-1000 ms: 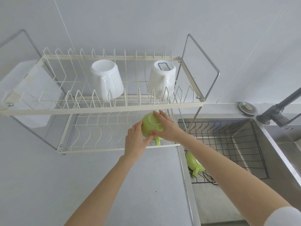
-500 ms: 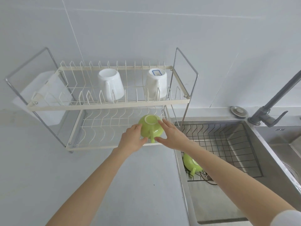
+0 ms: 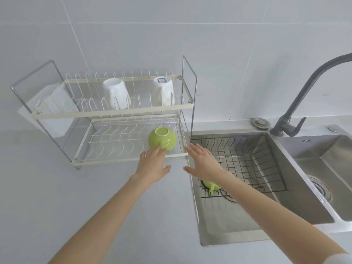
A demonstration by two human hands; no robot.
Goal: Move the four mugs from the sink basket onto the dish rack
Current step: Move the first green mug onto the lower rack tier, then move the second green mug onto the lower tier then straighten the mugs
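Note:
A green mug sits upside down at the right end of the lower shelf of the white dish rack. Two white mugs stand upside down on the upper shelf. My left hand is open just in front of the green mug, fingertips at or near its rim. My right hand is open with spread fingers over the near left corner of the black wire sink basket. Another green mug lies in that basket, partly hidden by my right forearm.
The basket sits in the left bowl of a steel double sink. A grey tap rises at the back right. A round steel plug lies on the sink's back ledge. A white board hangs at the rack's left end.
Both hands have let go of the green mug, which now rests on the lower shelf. The hands drew back toward me with fingers spread. The camera view also pulled back.

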